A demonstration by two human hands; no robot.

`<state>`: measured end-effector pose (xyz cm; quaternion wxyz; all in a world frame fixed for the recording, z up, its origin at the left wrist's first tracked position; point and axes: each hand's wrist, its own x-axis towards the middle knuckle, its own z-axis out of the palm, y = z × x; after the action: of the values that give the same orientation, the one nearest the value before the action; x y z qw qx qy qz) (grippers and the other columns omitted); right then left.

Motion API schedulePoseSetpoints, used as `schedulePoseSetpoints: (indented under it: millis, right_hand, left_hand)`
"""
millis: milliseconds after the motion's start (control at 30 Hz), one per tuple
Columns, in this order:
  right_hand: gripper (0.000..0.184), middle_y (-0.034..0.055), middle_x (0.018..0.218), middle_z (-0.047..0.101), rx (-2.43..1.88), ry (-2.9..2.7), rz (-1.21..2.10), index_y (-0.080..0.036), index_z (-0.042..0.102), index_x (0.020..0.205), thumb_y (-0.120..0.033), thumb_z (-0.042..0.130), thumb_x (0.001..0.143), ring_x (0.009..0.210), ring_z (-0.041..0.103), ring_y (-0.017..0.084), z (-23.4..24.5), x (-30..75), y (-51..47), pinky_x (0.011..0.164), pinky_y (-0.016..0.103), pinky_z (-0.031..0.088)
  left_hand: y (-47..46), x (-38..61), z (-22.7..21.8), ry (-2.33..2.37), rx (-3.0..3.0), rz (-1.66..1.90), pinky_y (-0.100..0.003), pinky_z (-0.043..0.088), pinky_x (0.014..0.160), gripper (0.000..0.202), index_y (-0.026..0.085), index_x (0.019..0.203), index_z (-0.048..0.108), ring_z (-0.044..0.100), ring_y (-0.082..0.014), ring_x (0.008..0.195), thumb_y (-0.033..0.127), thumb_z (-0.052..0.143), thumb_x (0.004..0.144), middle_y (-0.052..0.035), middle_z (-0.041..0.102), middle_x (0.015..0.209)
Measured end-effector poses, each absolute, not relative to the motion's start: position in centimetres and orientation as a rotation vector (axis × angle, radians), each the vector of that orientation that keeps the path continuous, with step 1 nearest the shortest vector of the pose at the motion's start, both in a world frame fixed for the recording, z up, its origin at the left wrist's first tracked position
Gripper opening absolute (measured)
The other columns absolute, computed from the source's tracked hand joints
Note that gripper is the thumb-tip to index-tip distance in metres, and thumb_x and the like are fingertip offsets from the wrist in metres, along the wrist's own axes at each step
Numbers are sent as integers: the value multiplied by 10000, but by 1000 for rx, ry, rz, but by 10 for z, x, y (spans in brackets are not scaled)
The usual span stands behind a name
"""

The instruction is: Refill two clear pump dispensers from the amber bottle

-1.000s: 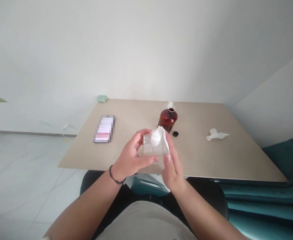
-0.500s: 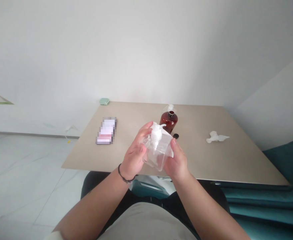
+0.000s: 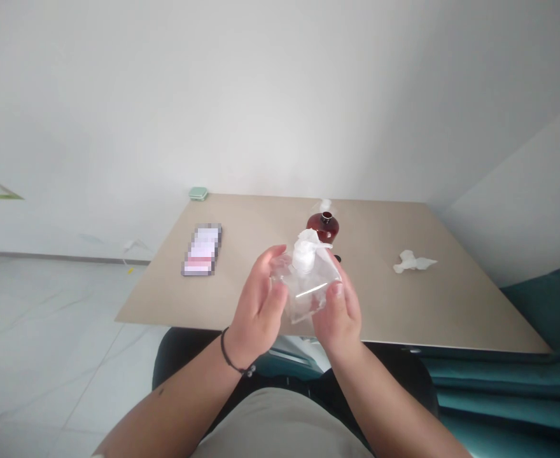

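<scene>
Between my two hands is a clear, square pump bottle with a white pump head, held above the front part of the table. My left hand is closed on its left side, with the thumb on the near face. On the other side, my right hand grips the bottle, its thumb pressed on the near right corner. White, tissue-like material shows around the pump head; its extent is hard to make out. Beyond the hands stands an open brown bottle, its lower part hidden. A black cap peeks out beside my right hand.
A phone lies on the left of the beige table, and a small green box sits at the back left corner. Crumpled white tissue rests on the right. Behind the brown bottle is another white pump top.
The pump bottle has turned and shifted slightly right in my hands. The tissue flap by my right fingers no longer shows on the right side, and the black cap is now mostly covered.
</scene>
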<state>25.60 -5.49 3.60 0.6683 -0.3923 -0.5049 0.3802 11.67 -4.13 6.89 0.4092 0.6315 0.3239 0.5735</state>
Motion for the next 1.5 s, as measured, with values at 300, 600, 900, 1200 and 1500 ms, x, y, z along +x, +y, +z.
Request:
schedulePoseSetpoints:
  millis: [300,600,900,1200,1500]
  right_hand:
    - [467,1,1499,615,-721,-950,1096,-391,657,1370,-618,485,999,1426,526,275,52,243,-61,1201,513,396]
    - [424,33,1093,786,-626,-482,1616,-275,783,1047,-630,605,900,1139,683,294,80,238,-54,1092,472,490]
    - [555,20,1393,696,-514,-459,1753,-286,731,1238,-649,384,1001,1374,569,228,70,234,-52,1223,429,381]
    - [449,70,1267,763,-704,-451,1779,-213,741,1183,-532,476,1009,1205,696,241,41,244,-42,1117,432,502]
    - [322,67,992,805,-1019,-422,1412,-198,753,1029,-481,673,897,940,758,256,22,248,-49,896,417,599]
  left_hand:
    - [-45,115,70,528,1287,1314,-328,602,851,627,303,1354,469,668,-212,1049,390,819,841,-49,633,1242]
    - [-34,120,81,365,1252,1314,-424,608,949,722,329,1353,494,635,-276,1170,523,860,761,-75,509,1414]
    - [-27,116,56,755,1637,1371,-546,355,1241,831,361,1472,346,378,-369,1481,459,834,807,-86,358,1558]
    - [-26,116,40,1090,1784,1242,-595,445,1093,810,249,1367,388,529,-371,1287,452,860,741,-149,511,1322]
    - [-27,113,15,1073,1683,1167,-503,512,1013,832,223,1398,337,600,-330,1205,471,832,778,-163,535,1331]
